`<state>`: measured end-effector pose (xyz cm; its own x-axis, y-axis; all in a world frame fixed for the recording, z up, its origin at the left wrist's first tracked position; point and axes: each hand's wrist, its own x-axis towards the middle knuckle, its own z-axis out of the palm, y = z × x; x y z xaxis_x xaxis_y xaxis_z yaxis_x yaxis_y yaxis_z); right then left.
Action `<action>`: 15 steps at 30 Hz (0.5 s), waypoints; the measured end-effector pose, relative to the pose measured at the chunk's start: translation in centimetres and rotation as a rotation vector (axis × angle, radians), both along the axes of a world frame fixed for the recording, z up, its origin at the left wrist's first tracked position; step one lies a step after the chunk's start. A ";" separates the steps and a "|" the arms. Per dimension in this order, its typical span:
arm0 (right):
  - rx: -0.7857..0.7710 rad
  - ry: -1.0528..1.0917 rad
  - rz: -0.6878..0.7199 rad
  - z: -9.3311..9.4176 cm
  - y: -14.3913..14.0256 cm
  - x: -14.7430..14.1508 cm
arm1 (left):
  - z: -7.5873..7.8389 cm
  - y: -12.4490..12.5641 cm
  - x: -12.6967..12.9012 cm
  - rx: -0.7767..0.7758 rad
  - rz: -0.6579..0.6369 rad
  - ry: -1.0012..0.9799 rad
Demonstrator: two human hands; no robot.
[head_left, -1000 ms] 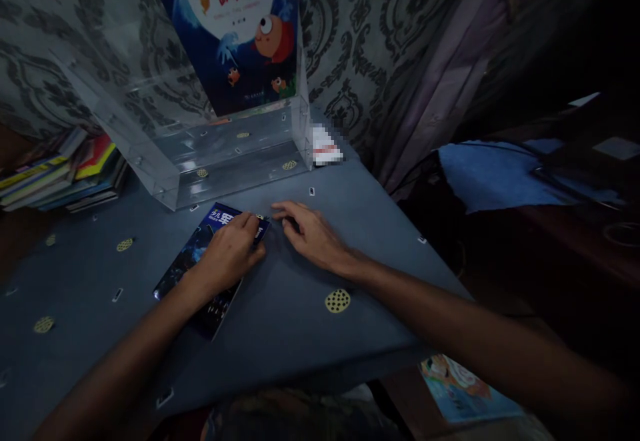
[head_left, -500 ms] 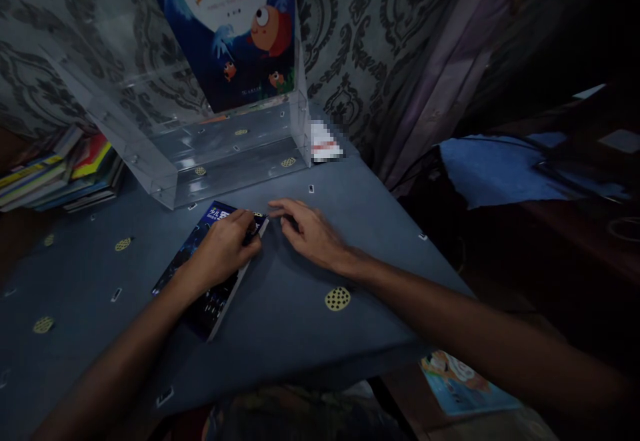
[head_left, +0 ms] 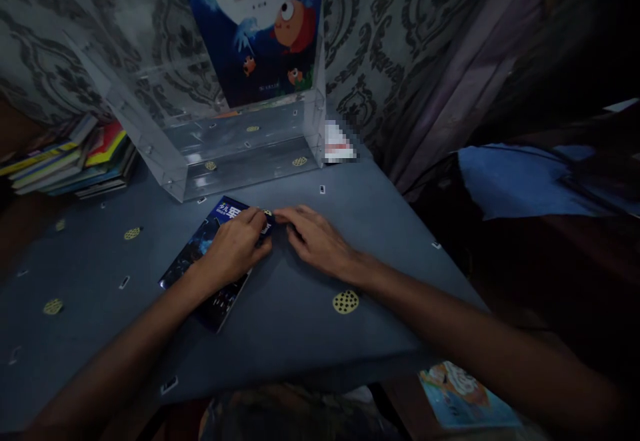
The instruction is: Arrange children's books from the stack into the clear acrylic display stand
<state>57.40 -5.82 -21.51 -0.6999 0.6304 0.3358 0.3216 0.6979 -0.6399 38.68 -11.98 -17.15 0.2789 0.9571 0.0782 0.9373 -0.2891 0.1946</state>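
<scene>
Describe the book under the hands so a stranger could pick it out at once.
Start at the clear plastic box standing at the back of the blue-grey table. Just in front of its open side a thin dark blue book lies flat and askew, with the left hand on it and the right hand at its top corner. The other books are stacked at far left, upright in the box, or on the floor.

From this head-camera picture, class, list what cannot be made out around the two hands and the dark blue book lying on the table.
- Dark blue book: its middle is hidden under the left hand; the dim light leaves the cover print unreadable.
- Right hand: whether its fingertips touch the book's corner is too dark to tell.
- Upright fish picture book: its title is cut off by the top edge.
- White label beside the clear acrylic box: pixelated.
</scene>
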 end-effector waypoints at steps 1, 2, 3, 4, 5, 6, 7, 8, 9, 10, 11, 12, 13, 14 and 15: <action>0.017 -0.022 -0.009 0.1 -0.2 0.0 | 0.0 0.0 -0.3 0.004 -0.018 -0.009; 0.036 -0.047 -0.022 0.2 -0.4 0.0 | 0.0 0.0 -0.7 0.007 -0.041 -0.022; 0.054 -0.074 -0.037 0.4 -0.7 0.0 | 0.0 0.0 -1.1 0.005 -0.066 -0.038; 0.072 -0.104 -0.050 0.6 -1.0 -0.1 | 0.0 0.0 -1.5 0.000 -0.090 -0.057; 0.094 -0.133 -0.060 0.7 -1.3 -0.2 | 0.0 0.0 -2.0 -0.005 -0.108 -0.078; 0.119 -0.160 -0.067 0.8 -1.5 -0.4 | 0.0 0.0 -2.5 -0.008 -0.117 -0.098; 0.144 -0.183 -0.070 0.8 -1.6 -0.7 | -0.1 0.0 -2.9 -0.007 -0.117 -0.117; 0.166 -0.199 -0.069 0.8 -1.6 -1.0 | -0.2 -0.1 -3.3 0.001 -0.107 -0.132; 0.181 -0.209 -0.066 0.6 -1.5 -1.3 | -0.3 -0.1 -3.6 0.013 -0.091 -0.144; 0.187 -0.214 -0.065 0.4 -1.3 -1.7 | -0.5 -0.1 -3.9 0.027 -0.073 -0.152; 0.187 -0.214 -0.063 0.2 -0.9 -2.1 | -0.7 -0.1 -4.1 0.041 -0.054 -0.154; 0.184 -0.211 -0.059 0.0 -0.5 -2.5 | -1.0 0.0 -4.4 0.054 -0.037 -0.152; 0.184 -0.206 -0.054 -0.1 0.0 -2.9 | -1.2 0.0 -4.5 0.065 -0.022 -0.148; 0.189 -0.203 -0.051 -0.3 0.5 -3.3 | -1.4 0.1 -4.7 0.078 -0.010 -0.141; 0.197 -0.204 -0.047 -0.3 1.0 -3.7 | -1.6 0.2 -4.8 0.091 0.001 -0.134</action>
<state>53.75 -4.82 -21.86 -0.7374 0.6000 0.3103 0.4644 0.7839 -0.4122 33.85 -11.74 -18.77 0.2596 0.9445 0.2014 0.9051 -0.3107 0.2904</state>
